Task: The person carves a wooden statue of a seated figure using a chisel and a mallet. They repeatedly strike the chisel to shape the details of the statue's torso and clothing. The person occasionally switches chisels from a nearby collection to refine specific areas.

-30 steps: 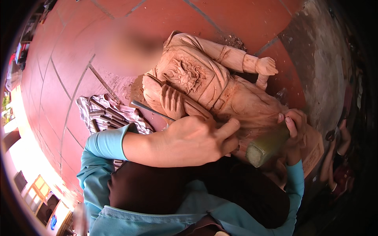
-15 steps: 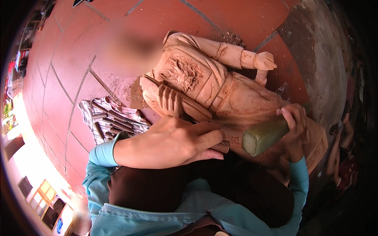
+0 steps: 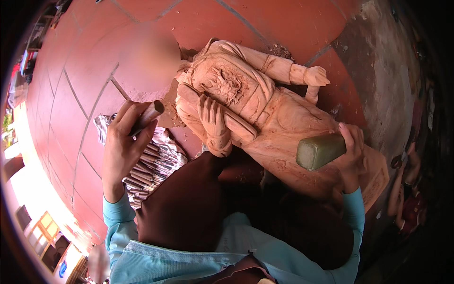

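Note:
My left hand [image 3: 122, 139] is raised at the left, its fingers wrapped round a carving chisel [image 3: 150, 114]. Only the chisel's brown wooden handle shows; the blade cannot be made out. In my right hand [image 3: 352, 154] is a green block-shaped mallet [image 3: 318, 152], its pale end pointing left over the lower part of a carved wooden statue [image 3: 279, 116]. The robed figure lies on its back across the floor, with a relief on its chest and one carved hand on a long flat piece. Neither of my hands touches the chest.
Several wooden-handled tools [image 3: 147, 165] lie on a striped cloth [image 3: 177, 154], partly behind my left hand. Red tiles [image 3: 85, 80] cover the floor, with wood chips [image 3: 281, 49] beyond the statue. Another person's arm [image 3: 411, 170] shows at the far right.
My left hand has swung left and away from the statue with the chisel, to above the tool cloth. My right hand still holds the mallet, which has shifted slightly.

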Available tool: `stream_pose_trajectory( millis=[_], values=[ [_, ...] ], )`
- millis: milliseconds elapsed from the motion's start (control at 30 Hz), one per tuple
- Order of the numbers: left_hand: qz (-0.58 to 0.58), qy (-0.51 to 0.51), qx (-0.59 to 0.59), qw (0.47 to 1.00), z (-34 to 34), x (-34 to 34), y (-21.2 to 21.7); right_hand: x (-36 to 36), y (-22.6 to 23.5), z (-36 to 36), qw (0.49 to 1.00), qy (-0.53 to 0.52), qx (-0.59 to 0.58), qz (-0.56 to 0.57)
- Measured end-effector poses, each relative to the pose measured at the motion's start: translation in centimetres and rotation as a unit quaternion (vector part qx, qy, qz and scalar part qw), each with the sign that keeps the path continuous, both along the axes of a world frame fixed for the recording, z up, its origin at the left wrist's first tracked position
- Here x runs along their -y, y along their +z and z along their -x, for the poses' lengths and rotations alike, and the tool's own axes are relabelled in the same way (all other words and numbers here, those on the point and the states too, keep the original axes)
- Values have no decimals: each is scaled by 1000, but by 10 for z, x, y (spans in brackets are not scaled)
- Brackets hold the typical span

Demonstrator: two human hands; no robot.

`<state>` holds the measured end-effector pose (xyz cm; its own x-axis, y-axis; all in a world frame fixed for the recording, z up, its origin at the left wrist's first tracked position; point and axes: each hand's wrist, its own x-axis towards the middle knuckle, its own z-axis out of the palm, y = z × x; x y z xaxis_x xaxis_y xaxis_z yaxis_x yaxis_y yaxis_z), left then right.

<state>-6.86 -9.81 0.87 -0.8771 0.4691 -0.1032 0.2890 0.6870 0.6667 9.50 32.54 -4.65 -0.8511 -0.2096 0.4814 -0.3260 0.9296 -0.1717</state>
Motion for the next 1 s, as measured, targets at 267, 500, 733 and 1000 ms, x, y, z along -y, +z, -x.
stream_pose_trajectory(
  millis=[267, 500, 733, 1000],
  values=[
    [284, 236, -59, 927, -92, 235, -187, -1, -3, 5, 999, -45, -23, -9],
    [72, 469, 205, 856, -176, 245, -230, 7, 1, 3, 997, -75, -2, -12],
    [78, 389, 189, 898, -179, 238, -236, -15, -22, -9, 994, -110, 15, -8],
    [101, 389, 38, 915, -178, 214, -261, -14, -26, -5, 995, -94, 21, -18]
  ],
)
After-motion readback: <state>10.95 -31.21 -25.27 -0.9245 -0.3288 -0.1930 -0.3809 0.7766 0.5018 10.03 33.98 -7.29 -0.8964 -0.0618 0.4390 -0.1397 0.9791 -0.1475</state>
